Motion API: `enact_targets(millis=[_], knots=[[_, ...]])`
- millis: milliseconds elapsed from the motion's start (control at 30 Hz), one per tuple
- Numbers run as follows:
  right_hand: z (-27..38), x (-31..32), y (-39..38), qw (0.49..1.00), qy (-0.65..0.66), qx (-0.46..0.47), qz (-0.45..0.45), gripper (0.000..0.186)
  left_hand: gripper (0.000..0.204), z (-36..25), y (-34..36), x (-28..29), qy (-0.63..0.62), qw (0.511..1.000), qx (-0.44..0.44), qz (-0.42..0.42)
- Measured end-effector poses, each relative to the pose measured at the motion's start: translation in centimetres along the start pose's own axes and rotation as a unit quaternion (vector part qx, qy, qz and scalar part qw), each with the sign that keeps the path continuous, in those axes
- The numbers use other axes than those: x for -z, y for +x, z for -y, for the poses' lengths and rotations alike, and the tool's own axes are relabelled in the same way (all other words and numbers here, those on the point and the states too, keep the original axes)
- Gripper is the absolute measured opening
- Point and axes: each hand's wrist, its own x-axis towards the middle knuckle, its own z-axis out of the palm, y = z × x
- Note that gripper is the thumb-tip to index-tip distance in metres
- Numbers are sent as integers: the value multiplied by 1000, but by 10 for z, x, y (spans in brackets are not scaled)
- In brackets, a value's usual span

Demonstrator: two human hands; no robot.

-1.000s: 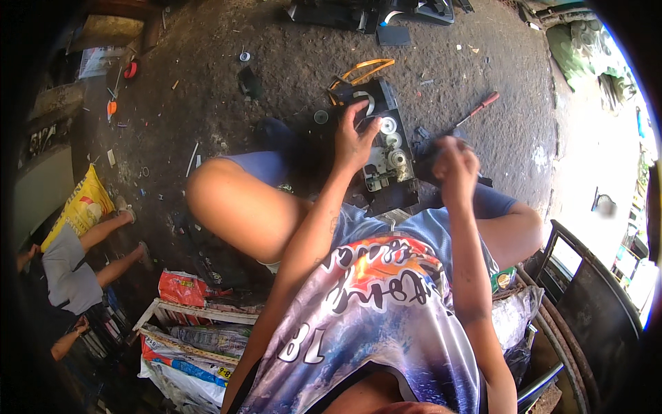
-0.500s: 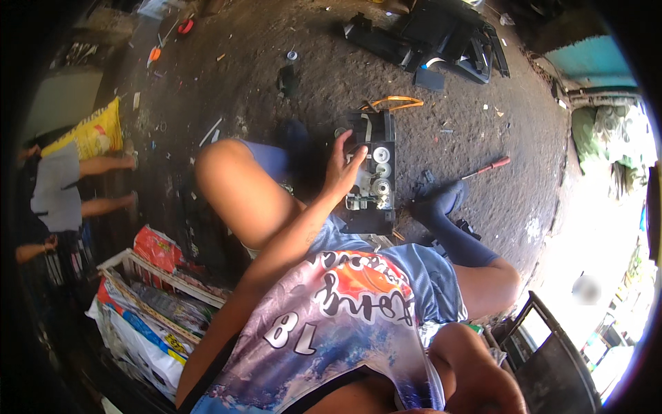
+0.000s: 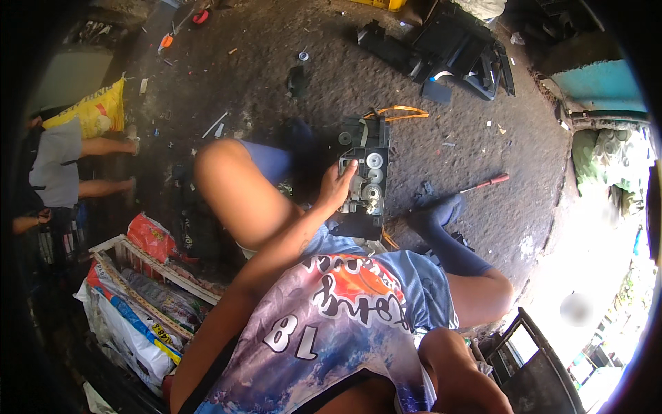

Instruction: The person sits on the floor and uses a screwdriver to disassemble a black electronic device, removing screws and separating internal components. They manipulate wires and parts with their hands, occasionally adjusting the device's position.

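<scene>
A black plastic mechanism with several pale gears along its right side lies between my legs. Its lower end is close to my shorts. My left hand is closed on its left edge, with the thumb on top beside the gears; the other fingers are mostly hidden by the part. An orange cable loops out past the far end. My right arm is bent close to my body at the bottom, and its hand is out of the picture.
A red-handled screwdriver lies right of my foot. Black plastic housing parts lie at the far right. A crate with bags stands at lower left. Another person is at the left, beside a yellow sack.
My left hand's fingers, spread over the mechanism before, have closed round its left edge. The mechanism has shifted slightly to the left relative to my foot. The whole view has also moved a little.
</scene>
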Motion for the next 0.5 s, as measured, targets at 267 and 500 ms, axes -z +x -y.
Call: enact_targets(millis=[267,500], knots=[[4,-2,3,1000,9,22,-18,14,55,-12,2,-3,10,1000,16,13],[44,12,-11,996,36,70,-47,13,61,-4,5,-3,82,997,4,-2]])
